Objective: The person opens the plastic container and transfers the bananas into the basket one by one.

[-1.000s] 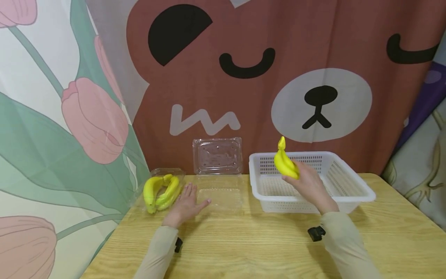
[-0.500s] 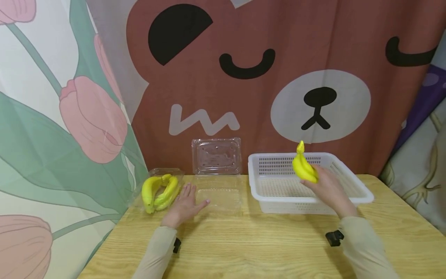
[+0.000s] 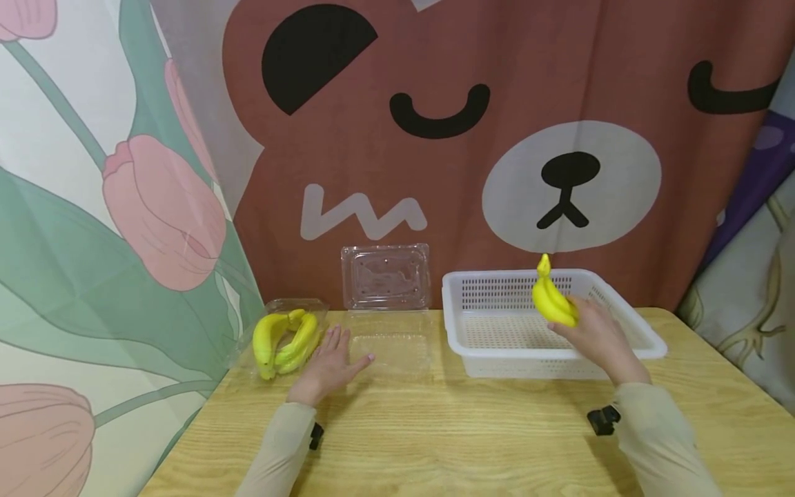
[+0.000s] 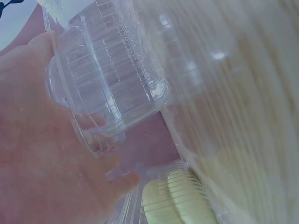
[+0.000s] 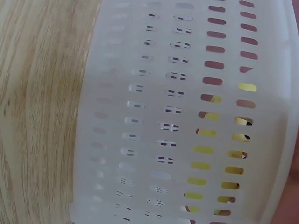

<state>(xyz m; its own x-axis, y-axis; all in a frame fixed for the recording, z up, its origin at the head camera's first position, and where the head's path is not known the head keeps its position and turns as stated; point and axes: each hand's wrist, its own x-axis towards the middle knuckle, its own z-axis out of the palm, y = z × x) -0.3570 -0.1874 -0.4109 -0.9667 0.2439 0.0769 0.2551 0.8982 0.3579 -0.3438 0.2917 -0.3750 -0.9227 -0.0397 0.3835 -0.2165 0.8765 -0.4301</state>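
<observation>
1. Wood-grain table (image 3: pixel 435 442), bear-print curtain (image 3: pixel 453 186) behind.
2. Right hand (image 3: pixel 599 338): thumb and fingers clamped on the lower end of the banana bunch (image 3: pixel 551 300); most fingertips hidden behind fruit.
3. Bunch sticks up past the fingers, stem on top, leaning a bit. Bright yellow, smooth, bananas side by side, narrowing to a thin tip.
4. Location: at the opening of the white slotted basket (image 3: pixel 509 354); yellow shows through its slots in the right wrist view. Exact height: can't tell.
5. Left hand (image 3: pixel 330 366): fingers straight, thumb apart, between open clear clamshell (image 3: pixel 386 279) and clear container (image 3: pixel 307 302) with yellow bananas (image 3: pixel 266 345) inside.
</observation>
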